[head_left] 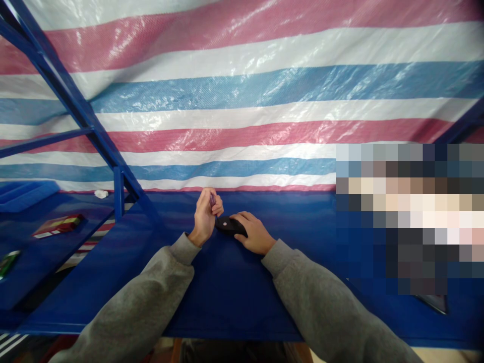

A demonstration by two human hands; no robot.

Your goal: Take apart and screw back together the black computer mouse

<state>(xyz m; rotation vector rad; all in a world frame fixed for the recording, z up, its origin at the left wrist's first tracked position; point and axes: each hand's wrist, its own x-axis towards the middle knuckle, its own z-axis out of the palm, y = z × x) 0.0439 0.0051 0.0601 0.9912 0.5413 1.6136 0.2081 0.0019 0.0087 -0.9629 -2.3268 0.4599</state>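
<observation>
1. Black mouse (229,228) lies at mid-depth on the blue worktop (234,292), past the two grey sleeves (147,282) that fill the foreground.
2. Near the front edge, far right, a dark-rimmed flat thing (438,304) shows its corner below a pixelated patch that hides the rest.
3. Far left, on a second blue surface (41,252), lies a green item (9,263), cut off by the picture's edge.
4. Right hand (255,233) has its fingers wrapped over the right end of the mouse, grasping it.
5. Left hand (205,217) is raised just beside the mouse's left end, fingers curled inward; something purplish shows among them, too blurred to name, and I cannot tell whether they grip it.
6. Farther back on the second surface sits a red and yellow box (58,225).
7. Beyond that are a blue tray (28,196) and, to its right, a crumpled white piece (101,193).
8. Behind the slanting blue frame (66,96) hangs a shiny sheet (242,96) striped red, white and blue.
</observation>
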